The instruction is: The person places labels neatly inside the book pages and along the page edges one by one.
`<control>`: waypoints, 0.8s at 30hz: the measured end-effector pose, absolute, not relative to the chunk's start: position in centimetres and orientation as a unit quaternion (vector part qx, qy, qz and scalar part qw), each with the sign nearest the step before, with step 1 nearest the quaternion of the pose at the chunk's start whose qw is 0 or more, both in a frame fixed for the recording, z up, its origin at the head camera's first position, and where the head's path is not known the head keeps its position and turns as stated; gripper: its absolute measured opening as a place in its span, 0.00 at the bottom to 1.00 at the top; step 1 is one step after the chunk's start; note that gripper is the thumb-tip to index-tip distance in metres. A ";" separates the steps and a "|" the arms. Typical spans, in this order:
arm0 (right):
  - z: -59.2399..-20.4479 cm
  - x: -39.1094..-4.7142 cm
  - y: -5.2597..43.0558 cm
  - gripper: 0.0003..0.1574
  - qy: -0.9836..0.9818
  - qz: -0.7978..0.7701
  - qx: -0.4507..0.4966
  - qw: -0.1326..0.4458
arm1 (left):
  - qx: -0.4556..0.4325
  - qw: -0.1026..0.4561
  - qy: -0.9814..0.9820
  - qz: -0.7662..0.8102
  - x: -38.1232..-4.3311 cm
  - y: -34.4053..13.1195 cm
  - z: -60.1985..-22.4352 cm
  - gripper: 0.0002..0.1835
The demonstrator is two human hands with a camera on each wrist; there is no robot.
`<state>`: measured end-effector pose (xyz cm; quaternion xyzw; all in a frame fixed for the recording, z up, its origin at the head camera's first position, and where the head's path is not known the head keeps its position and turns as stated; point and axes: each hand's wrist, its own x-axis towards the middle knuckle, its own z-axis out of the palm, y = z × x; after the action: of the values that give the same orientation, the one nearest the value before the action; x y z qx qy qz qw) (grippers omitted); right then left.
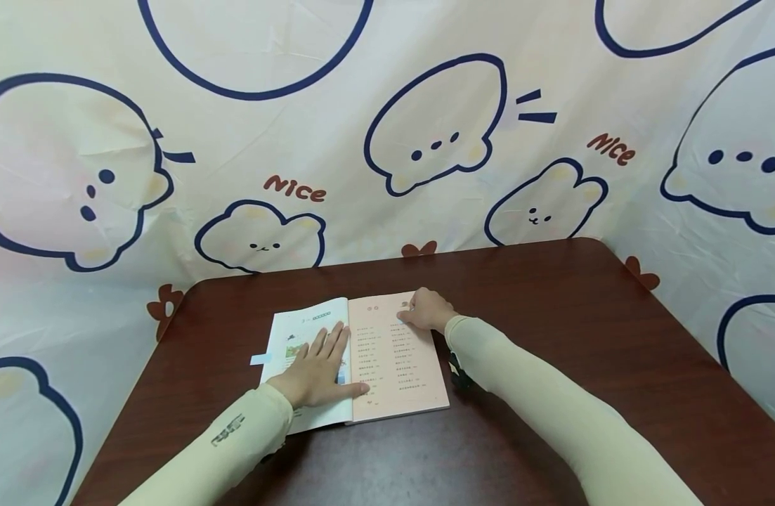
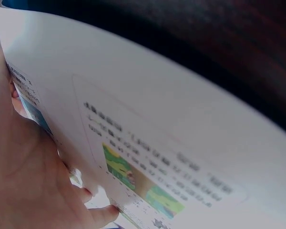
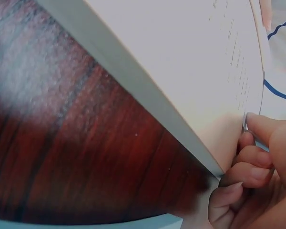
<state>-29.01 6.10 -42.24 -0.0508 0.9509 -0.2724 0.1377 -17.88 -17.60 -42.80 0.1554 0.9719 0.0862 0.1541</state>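
An open book [image 1: 396, 372] lies on the table, with a white picture page [image 1: 317, 313] on the left and a pink page of printed lines on the right. My left hand [image 1: 317, 369] rests flat across the left page, fingers spread, its thumb reaching over the spine onto the pink page. In the left wrist view that page [image 2: 133, 86] curves up beside the hand. My right hand [image 1: 428, 309] is at the pink page's upper right corner, fingers curled. Between its thumb and index finger it pinches a small pale blue strip [image 3: 261, 144], mostly hidden by the fingers.
A light blue tab [image 1: 259, 359] sticks out from the book's left edge. The dark brown wooden table [image 1: 520, 295] extends around the book. Behind and beside it hangs a pale cloth [image 1: 336, 140] with cartoon drawings.
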 end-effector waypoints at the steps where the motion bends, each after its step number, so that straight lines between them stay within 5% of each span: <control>1: -42.2 -29.0 6.1 0.34 0.952 -0.271 -0.050 0.136 | 0.155 0.155 0.972 0.085 -17.9 -17.6 -42.8 0.63; 24: -41.8 -28.7 5.9 0.34 0.955 -0.260 -0.045 0.134 | 0.152 0.157 0.971 0.092 -17.8 -17.6 -42.8 0.63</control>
<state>-28.74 5.89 -41.85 -0.0446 0.9551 -0.2605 0.1336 -17.80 -17.57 -42.77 0.1523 0.9714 0.0924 0.1569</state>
